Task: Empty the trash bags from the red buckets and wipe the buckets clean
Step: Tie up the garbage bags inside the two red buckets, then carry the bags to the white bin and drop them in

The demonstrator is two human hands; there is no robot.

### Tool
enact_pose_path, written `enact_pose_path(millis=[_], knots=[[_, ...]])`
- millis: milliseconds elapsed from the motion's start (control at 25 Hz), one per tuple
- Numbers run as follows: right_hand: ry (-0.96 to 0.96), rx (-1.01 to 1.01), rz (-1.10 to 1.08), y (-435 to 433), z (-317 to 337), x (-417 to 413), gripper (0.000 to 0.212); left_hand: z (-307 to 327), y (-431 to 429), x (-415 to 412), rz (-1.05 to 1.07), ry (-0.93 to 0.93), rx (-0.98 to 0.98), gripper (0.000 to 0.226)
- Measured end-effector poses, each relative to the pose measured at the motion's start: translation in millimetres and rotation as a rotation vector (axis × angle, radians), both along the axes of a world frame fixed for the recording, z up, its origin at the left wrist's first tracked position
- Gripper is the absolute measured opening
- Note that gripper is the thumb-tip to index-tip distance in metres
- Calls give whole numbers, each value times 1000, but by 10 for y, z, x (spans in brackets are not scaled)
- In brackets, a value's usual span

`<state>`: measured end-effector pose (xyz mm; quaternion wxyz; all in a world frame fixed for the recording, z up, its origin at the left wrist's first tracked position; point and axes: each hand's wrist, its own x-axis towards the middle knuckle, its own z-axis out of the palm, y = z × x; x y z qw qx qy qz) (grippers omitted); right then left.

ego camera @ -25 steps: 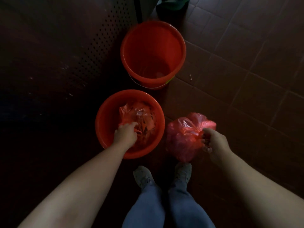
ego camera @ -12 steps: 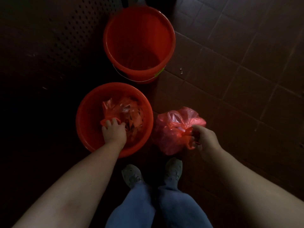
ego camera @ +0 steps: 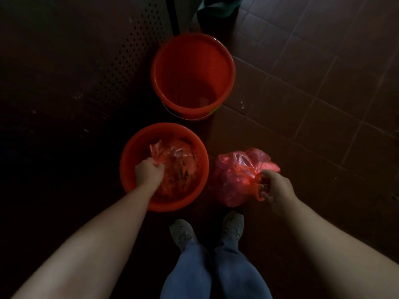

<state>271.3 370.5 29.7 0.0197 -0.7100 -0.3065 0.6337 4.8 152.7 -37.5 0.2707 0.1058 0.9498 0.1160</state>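
Plainly, the trash bag in the near red bucket is where trouble could start. The left hand clenches only a bunch of its thin film at the left edge. If the pull comes from that one corner, the mouth could gape and drop the scraps back in, or the film could tear under the load. The bucket is unheld, so I judge it may lift or skid along with the bag if the film clings to its wall. The bag is translucent red and crumpled, slumped in the middle of the bucket with dark and pale scraps showing through. Its top looks untied. Just right of the bucket, a second trash bag, fuller and rounder, is gripped by its gathered neck in the right hand, fingers curled round the twist. Whether it rests on the tiled floor cannot be told, and a slack neck could spill it beside the shoes. Beyond, the far red bucket stands without a bag, a pale scrap at its bottom, apparently not yet wiped. A white crumb lies on the tiles to its right, and a dark perforated panel runs along the left.
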Motion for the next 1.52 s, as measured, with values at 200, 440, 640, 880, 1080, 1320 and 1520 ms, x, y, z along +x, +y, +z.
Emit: enact_pose_path(millis=[200,440,640,880,1080,1320,1520], knots=[[-25,28,-41,150,508,-84,14,555,-126,-287,261,-105,-38,32],[-19,40,-41,250,1176,-196,16,1256,-37,-194,324,-237,161,27],[4,34,-39,329,1624,-318,14,1849,64,-218,257,-281,170,11],[50,36,-32,334,2003,-462,15,2340,134,-434,184,-187,136,22],[81,46,-42,378,2328,-560,13,2890,261,-498,146,-145,166,20],[153,111,-37,566,3128,-473,10,3868,643,-439,47,-60,192,17],[194,194,-59,787,3905,-142,14,4665,1156,-144,-37,-123,312,15]])
